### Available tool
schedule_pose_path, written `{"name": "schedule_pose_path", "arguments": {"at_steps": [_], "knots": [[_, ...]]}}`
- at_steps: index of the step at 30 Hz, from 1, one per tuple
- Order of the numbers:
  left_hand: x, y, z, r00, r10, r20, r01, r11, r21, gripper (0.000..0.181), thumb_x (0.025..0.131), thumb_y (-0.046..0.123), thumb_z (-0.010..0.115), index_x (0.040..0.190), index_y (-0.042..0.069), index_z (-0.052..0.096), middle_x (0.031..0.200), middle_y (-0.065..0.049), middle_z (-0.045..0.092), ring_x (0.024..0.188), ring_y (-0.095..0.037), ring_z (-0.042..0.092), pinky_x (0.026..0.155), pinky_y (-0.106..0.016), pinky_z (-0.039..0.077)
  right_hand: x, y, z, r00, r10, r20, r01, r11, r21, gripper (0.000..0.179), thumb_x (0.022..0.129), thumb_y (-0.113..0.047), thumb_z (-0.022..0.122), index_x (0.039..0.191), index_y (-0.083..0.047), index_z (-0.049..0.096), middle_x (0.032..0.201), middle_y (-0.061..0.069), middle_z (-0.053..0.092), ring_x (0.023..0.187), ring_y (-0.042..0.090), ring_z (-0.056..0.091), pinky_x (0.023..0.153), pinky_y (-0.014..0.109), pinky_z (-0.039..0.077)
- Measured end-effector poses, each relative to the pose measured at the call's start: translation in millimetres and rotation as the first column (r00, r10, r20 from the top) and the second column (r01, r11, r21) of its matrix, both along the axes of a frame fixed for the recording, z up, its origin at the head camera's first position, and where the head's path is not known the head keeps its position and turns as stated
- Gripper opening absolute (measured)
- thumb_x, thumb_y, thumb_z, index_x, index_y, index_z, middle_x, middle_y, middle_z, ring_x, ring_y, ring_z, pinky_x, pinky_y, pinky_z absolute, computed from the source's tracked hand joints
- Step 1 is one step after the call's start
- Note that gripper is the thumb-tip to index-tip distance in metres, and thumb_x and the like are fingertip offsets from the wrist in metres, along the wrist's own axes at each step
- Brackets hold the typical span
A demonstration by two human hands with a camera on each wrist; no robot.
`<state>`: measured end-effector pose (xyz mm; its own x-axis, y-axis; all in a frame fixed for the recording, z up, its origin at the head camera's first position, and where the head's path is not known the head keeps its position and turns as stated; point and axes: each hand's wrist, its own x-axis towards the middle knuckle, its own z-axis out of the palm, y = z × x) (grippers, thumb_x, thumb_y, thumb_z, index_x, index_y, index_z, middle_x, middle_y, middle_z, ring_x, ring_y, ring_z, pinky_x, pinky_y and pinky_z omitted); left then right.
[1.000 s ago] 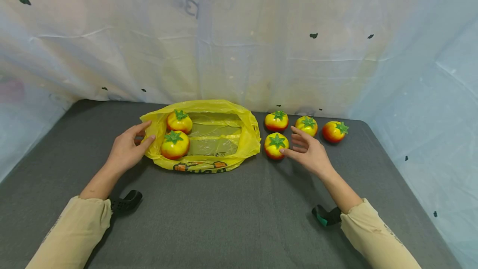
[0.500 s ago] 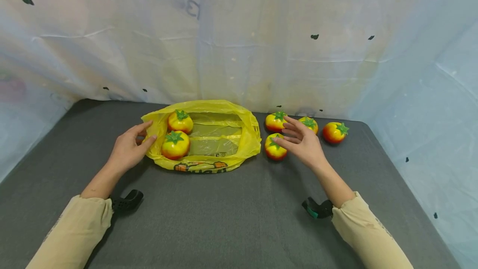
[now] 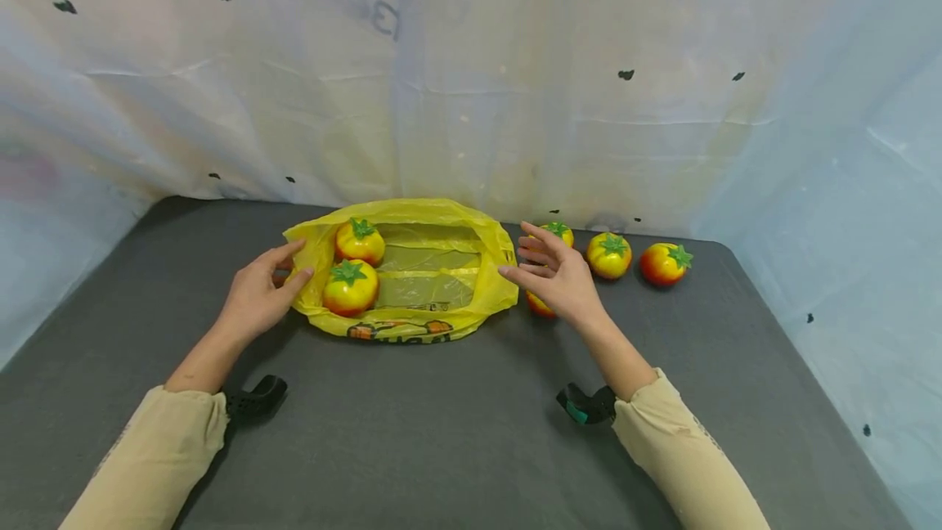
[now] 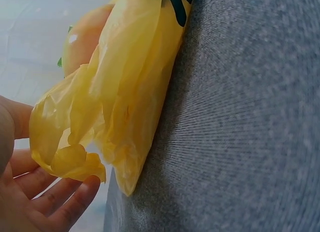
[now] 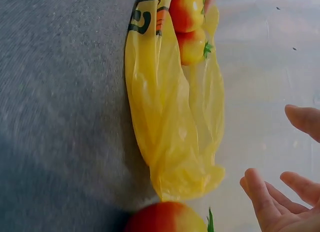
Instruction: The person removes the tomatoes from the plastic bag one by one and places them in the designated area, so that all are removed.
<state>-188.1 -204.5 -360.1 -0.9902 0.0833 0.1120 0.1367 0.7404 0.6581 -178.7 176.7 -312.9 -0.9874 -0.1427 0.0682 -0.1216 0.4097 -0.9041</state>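
A yellow plastic bag [image 3: 496,293] lies with its mouth spread wide. Two toy tomatoes, a front one [image 3: 351,288] and a rear one [image 3: 360,241], sit inside its left end. My left hand [image 3: 257,293] holds the left rim; in the left wrist view, the loose rim [image 4: 75,167] lies between thumb and fingers. Near the bag's right end hovers my right hand [image 3: 562,280], fingers spread and holding nothing. It partly covers a back tomato [image 3: 561,234] and a front tomato [image 3: 540,306]. In the right wrist view, one tomato [image 5: 162,219] shows below the bag's end.
Two more tomatoes, a nearer one [image 3: 609,256] and an outer one [image 3: 664,264], stand right of my right hand on the dark grey table [image 3: 441,432]. A pale sheet [image 3: 471,105] hangs along the back and sides. Black wrist mounts [image 3: 256,399] project inward from the arms.
My right hand has moved left from the tomatoes toward the bag's right end, uncovering the nearer right-hand tomato. The left hand stays at the left rim, and the tomatoes have not moved.
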Motion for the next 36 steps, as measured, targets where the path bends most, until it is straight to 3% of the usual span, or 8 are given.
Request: {"name": "schedule_pose_path", "arguments": {"at_steps": [5,19,36], "knots": [[0.7,0.1,1.5,1.000,0.000,0.023,-0.001,1.000,0.016,0.056,0.101,0.029,0.048,0.148,0.002,0.034,0.129,-0.032,0.046,0.110,-0.051,0.052,0.083,-0.058,0.049,-3.4,-11.1,-5.3,1.000,0.025,-0.006,-0.025,1.000,-0.011,0.067,0.087,-0.024,0.072,0.146,-0.018,0.041,0.141,0.015,0.049,0.127,0.031,0.051,0.101,0.045,0.047],[1.1,-2.0,1.8,1.000,-0.015,-0.004,0.015,1.000,0.019,0.055,0.100,0.027,0.050,0.147,0.002,0.036,0.123,-0.030,0.049,0.108,-0.049,0.053,0.086,-0.059,0.047,-13.2,-59.1,-31.9,0.992,0.129,0.013,-0.127,0.988,-0.084,0.061,0.087,-0.020,0.072,0.142,-0.014,0.046,0.137,0.019,0.051,0.125,0.033,0.053,0.099,0.044,0.048],[0.6,-0.5,0.7,1.000,-0.016,-0.015,0.017,1.000,0.026,0.054,0.100,0.026,0.050,0.146,0.001,0.037,0.125,-0.031,0.049,0.107,-0.048,0.053,0.084,-0.058,0.048,-20.9,-103.7,-38.9,0.971,0.240,0.004,-0.239,0.970,-0.031,0.064,0.086,-0.020,0.073,0.143,-0.011,0.046,0.139,0.018,0.051,0.123,0.032,0.055,0.097,0.036,0.050]]}}
